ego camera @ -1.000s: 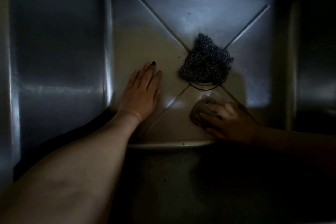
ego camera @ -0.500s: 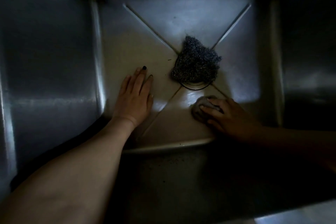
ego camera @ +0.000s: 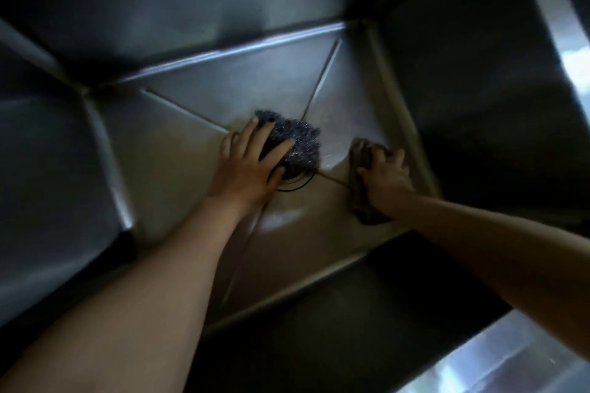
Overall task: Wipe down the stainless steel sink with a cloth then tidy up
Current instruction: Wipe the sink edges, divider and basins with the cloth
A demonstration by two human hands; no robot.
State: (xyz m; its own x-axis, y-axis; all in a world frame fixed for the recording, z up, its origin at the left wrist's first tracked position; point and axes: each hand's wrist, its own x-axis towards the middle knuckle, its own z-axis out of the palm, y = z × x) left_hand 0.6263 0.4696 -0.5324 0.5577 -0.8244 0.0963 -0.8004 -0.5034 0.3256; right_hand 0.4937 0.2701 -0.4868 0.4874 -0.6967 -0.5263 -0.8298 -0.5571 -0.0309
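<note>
Down on the sink floor: two bare arms reach into a deep, dim stainless steel sink [ego camera: 178, 153]; raised creases cross its floor toward the middle
Centre: a dark steel wool scourer [ego camera: 305, 140] sits over the drain ring [ego camera: 292, 187], a thin black circle partly showing beneath it
Left side: the left hand [ego camera: 245, 166] lies palm down, fingers spread and fairly straight on the scourer's left edge, thumb laid across it
Right side: the right hand [ego camera: 384, 175] has its fingers curled over a bunched brown cloth [ego camera: 367, 212], pressing it to the floor
Where the cloth is: right of the drain, near the seam of the right wall, apart from the scourer
How the cloth lies: its long axis runs far to near, roughly along the right wall; one end pokes out past the fingertips, the other bulges from under the wrist
Step in hand, as a judgement: wiping the right part of the floor
Doing it well: flatten the bunch for more contact, press with the palm, stroke along the creases toward the drain, work into the wall seam, and lift the scourer clear so the drain gets wiped
</note>
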